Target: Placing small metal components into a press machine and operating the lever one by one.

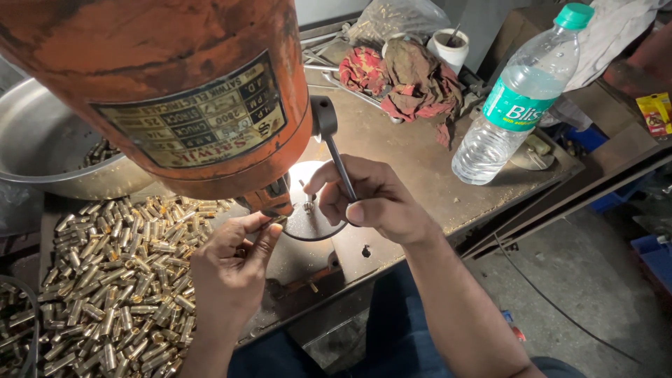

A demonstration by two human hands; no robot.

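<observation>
An orange drill press head (175, 84) fills the upper left, over a round lit work plate (311, 217). My right hand (374, 199) grips the black feed lever (336, 157) of the press. My left hand (234, 262) pinches a small brass piece (276, 222) at the plate's left edge, under the spindle. Another small brass part (307, 206) stands on the plate. A heap of brass tubes (119, 280) lies just left of my left hand.
A steel bowl (42, 140) with more brass parts sits at the far left. A water bottle (521, 98), a red rag (406, 77) and a white cup (449, 45) stand on the metal bench (420, 161). A cable (553, 301) crosses the floor.
</observation>
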